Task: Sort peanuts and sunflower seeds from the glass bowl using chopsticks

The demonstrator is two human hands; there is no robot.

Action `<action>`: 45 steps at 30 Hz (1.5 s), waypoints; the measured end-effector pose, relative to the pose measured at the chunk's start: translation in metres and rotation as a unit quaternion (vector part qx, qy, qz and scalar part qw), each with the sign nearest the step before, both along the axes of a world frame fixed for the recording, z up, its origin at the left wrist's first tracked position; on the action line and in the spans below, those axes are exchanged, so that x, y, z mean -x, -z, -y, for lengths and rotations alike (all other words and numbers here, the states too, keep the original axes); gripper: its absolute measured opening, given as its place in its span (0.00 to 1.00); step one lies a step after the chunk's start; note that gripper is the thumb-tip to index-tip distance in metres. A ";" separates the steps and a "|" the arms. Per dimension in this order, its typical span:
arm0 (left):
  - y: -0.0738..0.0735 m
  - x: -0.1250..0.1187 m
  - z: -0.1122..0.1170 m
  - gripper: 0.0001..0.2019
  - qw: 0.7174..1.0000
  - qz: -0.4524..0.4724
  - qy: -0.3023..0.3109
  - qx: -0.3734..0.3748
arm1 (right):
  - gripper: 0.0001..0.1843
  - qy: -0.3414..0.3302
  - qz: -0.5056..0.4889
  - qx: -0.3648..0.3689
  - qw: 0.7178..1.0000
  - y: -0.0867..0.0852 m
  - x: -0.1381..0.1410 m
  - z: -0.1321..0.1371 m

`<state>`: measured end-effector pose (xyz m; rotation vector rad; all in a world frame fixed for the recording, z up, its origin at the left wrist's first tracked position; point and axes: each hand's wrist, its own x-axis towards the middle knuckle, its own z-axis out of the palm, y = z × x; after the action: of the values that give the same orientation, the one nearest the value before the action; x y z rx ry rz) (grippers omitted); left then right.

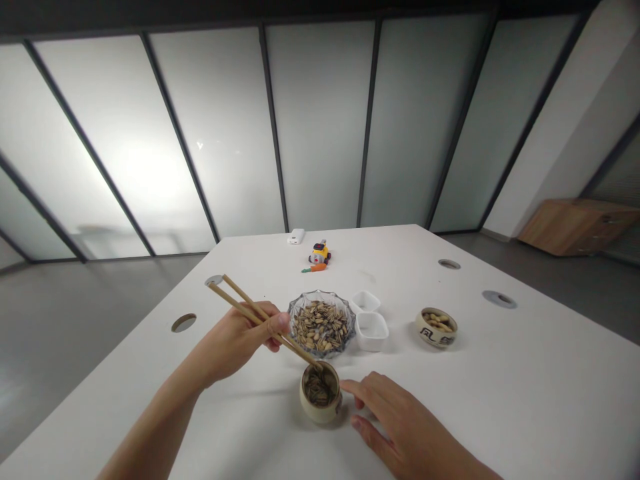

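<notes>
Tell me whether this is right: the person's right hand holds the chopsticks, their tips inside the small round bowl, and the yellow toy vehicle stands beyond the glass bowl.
Wrong hand: the head view shows the left hand holding the chopsticks. Their tips are inside the small round bowl, and the yellow toy vehicle stands beyond the glass bowl.

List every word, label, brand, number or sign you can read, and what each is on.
No text is clear enough to quote.
Right-hand bowl: large dark characters on the outer wall, too blurred to read surely.
Near bowl: a dark mark at its right edge, only partly in view, unreadable.
Toy vehicle and white device: too small to tell whether any lettering is there.
</notes>
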<state>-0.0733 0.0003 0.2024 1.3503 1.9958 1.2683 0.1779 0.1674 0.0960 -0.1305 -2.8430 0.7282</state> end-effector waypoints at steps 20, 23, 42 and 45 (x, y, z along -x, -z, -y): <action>0.001 -0.003 -0.001 0.32 0.999 0.002 0.009 0.039 | 0.22 -0.003 -0.002 0.005 1.000 0.008 0.002 -0.003; 0.005 -0.003 -0.004 0.36 0.999 0.012 0.000 0.041 | 0.22 -0.001 0.002 0.005 1.000 0.007 0.002 -0.003; 0.047 -0.006 -0.040 0.29 0.977 0.043 -0.150 -0.144 | 0.22 0.001 0.000 -0.013 1.000 0.001 0.002 0.002; 0.064 -0.012 -0.052 0.25 0.979 0.020 -0.151 -0.136 | 0.22 0.001 -0.005 -0.012 1.000 0.003 0.001 0.001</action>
<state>-0.0618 0.0523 0.1387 1.1513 2.1168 1.7448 0.1768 0.1662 0.0930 -0.1251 -2.8401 0.6925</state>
